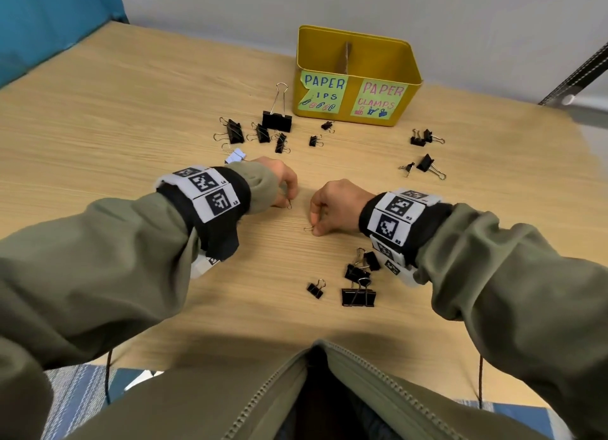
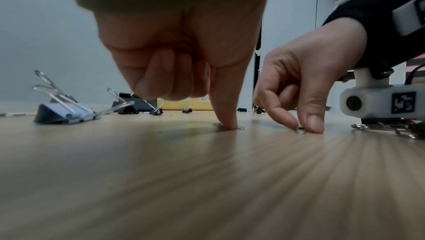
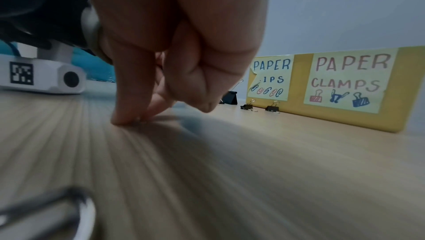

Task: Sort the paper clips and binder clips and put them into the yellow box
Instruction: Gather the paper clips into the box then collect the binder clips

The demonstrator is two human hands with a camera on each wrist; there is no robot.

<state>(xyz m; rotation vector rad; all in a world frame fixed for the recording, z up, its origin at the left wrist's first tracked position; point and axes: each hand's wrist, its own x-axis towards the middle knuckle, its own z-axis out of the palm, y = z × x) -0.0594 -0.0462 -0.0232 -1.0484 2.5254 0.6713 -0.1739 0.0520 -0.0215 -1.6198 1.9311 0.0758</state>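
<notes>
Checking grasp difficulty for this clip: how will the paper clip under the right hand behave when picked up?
The paper clip lies flat on the smooth table, so it will probably slide rather than lift. The right hand pinches at its edge; its fingers likely need to tip it. It is thin wire, probably very light.

Yellow box (image 1: 357,77) sitting near table's far edge, open-topped, upright divider splitting it in two; front labels reading "PAPER ..IPS" and "PAPER CLAMPS". Black binder clips (image 1: 276,120) lying scattered before box's left front corner; more lying toward right edge (image 1: 427,164) and near edge (image 1: 358,296). One pale blue binder clip (image 2: 66,113) lying flat. Two small wire paper clips lying flat mid-table: one (image 1: 289,204), another (image 1: 308,229).
</notes>
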